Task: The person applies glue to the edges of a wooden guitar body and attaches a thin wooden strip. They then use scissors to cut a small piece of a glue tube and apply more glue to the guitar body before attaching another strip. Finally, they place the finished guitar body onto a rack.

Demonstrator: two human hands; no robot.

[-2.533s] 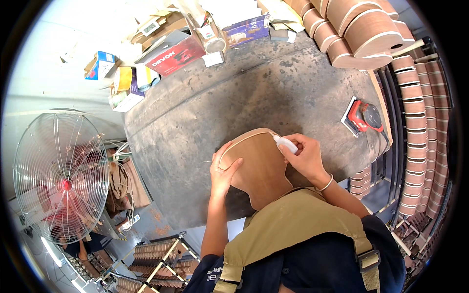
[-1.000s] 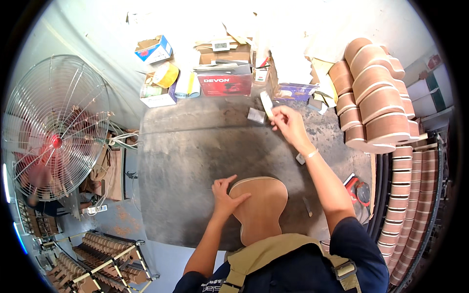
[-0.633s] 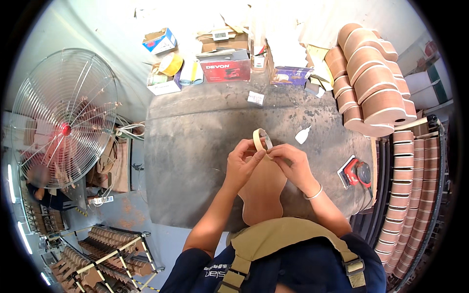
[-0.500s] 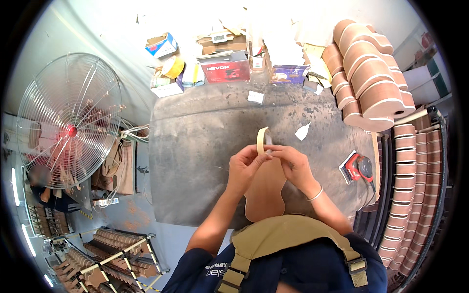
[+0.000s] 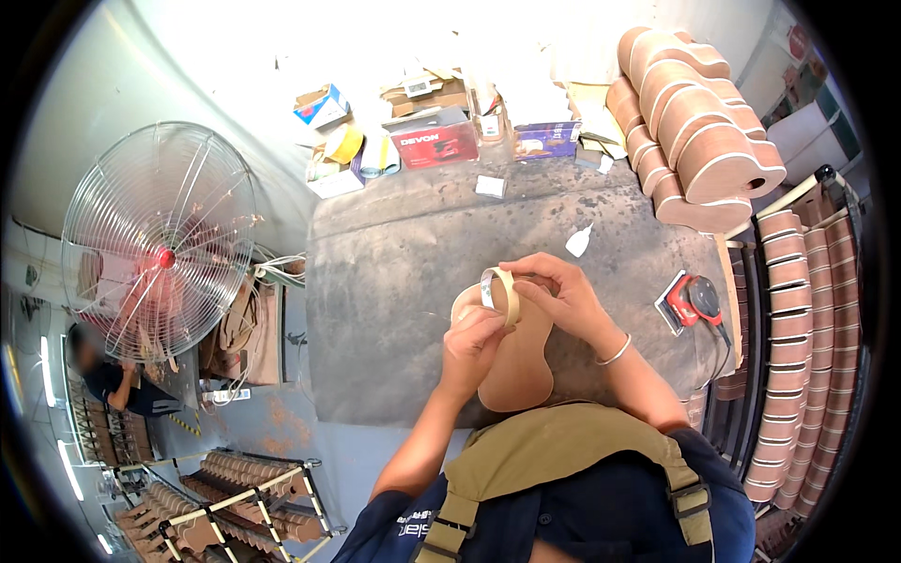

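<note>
A roll of pale yellow masking tape [image 5: 511, 302] is held up on edge over the table. My left hand [image 5: 471, 342] pinches its lower side with thumb and fingers. From the other side, my right hand [image 5: 566, 298] grips the roll's upper edge, the fingers bent over it. Below both hands a small figure-eight-shaped wooden instrument body [image 5: 518, 375] lies flat, its narrower end toward me. My hands and the roll cover part of its far half.
A red sander [image 5: 696, 298] with a cord sits at the right. The white nozzle bottle [image 5: 579, 241] lies beyond my right hand. Boxes [image 5: 434, 141] line the back. Instrument bodies [image 5: 718, 155] are stacked back right. A large fan [image 5: 167, 258] and a person [image 5: 122, 385] are at left.
The tape roll has turned so its ring opening shows more. My left hand has moved lower on it, and my right hand has shifted to its upper edge. The view has shifted slightly.
</note>
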